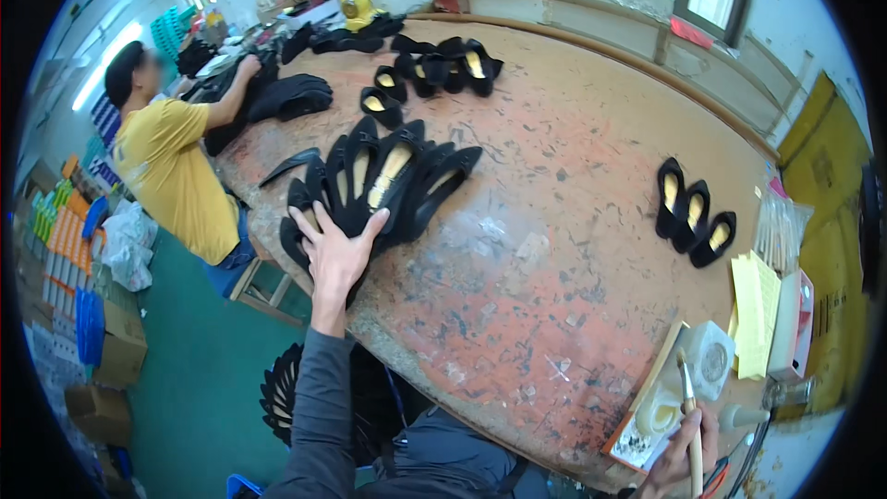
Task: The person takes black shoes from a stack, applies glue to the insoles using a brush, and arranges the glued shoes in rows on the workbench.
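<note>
My left hand [337,249] lies with fingers and thumb spread across the heel ends of a fanned cluster of black shoes [365,166] near the table's left edge. Several of these shoes show pale insoles; their toes point away from me. At the lower right, my right hand [682,453] is closed around the wooden handle of a brush [691,402]. The brush's bristles are up beside a whitish square container [710,360]. Below them, a round pot of pale, creamy stuff [658,414] sits in a shallow wood-edged tray [637,448].
Three black shoes [693,212] stand at the right of the worn table [545,194]. More shoes [443,69] are at the far side. A co-worker in a yellow shirt [176,176] handles black pieces at the left. Yellow paper sheets [754,314] and bagged sticks [781,236] lie at the right edge.
</note>
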The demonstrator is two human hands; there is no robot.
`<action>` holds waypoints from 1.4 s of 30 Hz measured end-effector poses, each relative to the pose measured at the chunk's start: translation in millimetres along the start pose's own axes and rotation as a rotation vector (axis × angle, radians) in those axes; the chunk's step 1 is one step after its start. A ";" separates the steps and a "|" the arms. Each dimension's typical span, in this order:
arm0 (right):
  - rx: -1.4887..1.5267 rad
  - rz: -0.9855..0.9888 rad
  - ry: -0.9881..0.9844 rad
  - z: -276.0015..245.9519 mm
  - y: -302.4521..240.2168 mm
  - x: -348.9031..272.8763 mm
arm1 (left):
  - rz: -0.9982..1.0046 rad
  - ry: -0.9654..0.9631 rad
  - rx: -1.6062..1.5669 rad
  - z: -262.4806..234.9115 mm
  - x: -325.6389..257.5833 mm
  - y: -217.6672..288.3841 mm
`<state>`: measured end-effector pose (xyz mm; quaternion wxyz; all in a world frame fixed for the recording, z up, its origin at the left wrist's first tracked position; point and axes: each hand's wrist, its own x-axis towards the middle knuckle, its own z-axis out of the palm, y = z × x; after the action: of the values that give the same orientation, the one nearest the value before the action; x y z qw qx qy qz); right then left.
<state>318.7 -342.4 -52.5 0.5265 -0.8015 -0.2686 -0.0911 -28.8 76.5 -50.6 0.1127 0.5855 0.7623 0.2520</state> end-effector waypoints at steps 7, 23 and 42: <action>0.032 -0.205 -0.005 6.1 -13.5 -2.9 | 0.404 0.396 -0.165 26.8 -15.3 -23.8; -0.014 -0.075 0.106 -29.9 -5.1 -25.7 | 1.257 0.105 0.014 70.5 -74.8 41.6; -0.045 0.136 -0.091 -87.8 6.8 -20.2 | 0.739 -0.626 0.227 86.4 -130.6 84.8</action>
<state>317.4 -429.5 -28.9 0.5006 -0.8328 -0.2351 -0.0247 120.1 -9.8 -96.1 0.1750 0.8728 0.4557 0.0027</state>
